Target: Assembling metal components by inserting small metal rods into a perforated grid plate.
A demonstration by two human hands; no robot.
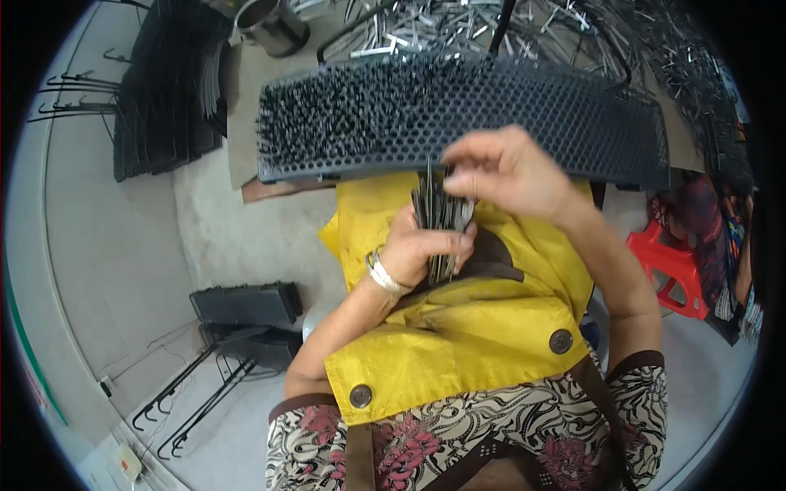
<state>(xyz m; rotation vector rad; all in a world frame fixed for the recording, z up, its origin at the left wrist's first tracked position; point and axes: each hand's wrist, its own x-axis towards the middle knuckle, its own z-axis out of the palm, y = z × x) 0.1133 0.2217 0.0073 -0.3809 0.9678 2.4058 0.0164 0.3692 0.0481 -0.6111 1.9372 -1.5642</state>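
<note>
My left hand is wrapped round a bundle of thin metal strips, standing roughly upright over my lap. Just above the bundle's top is my right hand, slightly blurred. Its thumb and fingers are closed together at the upper ends of the strips; whatever is between them is too small to make out. Beyond both hands stretches a long dark perforated rack. Slim metal pieces stand densely in the holes of its left part, while its right part shows bare holes.
Loose metal strips lie piled behind the rack, beside a metal cup. Dark racks with hooked rods stand at the left wall. More racks rest on the floor. A red stool is at right. A yellow apron covers my lap.
</note>
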